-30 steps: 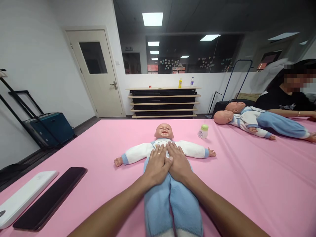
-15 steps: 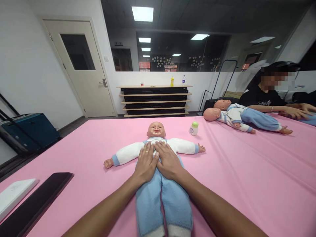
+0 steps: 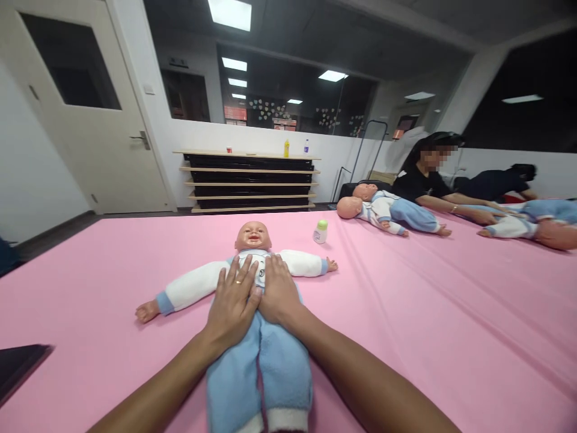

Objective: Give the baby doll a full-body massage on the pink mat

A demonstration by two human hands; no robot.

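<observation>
On the pink-covered table (image 3: 383,337) a baby doll (image 3: 279,385) lies on its back, arms spread, in a white top with blue cuffs and blue trousers. My left hand (image 3: 234,304), with a ring on one finger, rests flat on the doll's torso. Beside it my right hand (image 3: 279,288) lies flat on the other side of the torso, fingers pointing at the doll's head. Both hands are open and grip nothing. Part of the printed chest shows between them. A small white bottle with a green cap (image 3: 320,232) stands beyond the doll's outstretched arm.
Two more dolls (image 3: 383,210) lie at the far right. Past them a person in black (image 3: 424,177) has hands on another doll (image 3: 518,227); a second person sits behind. A dark flat device (image 3: 20,367) lies at the left edge. A low shelf (image 3: 250,180) stands against the wall.
The view has swung to the right, so the scene sits further left and the other doll at right shows. My hands stay on the doll's torso, with a slightly wider gap between the fingers.
</observation>
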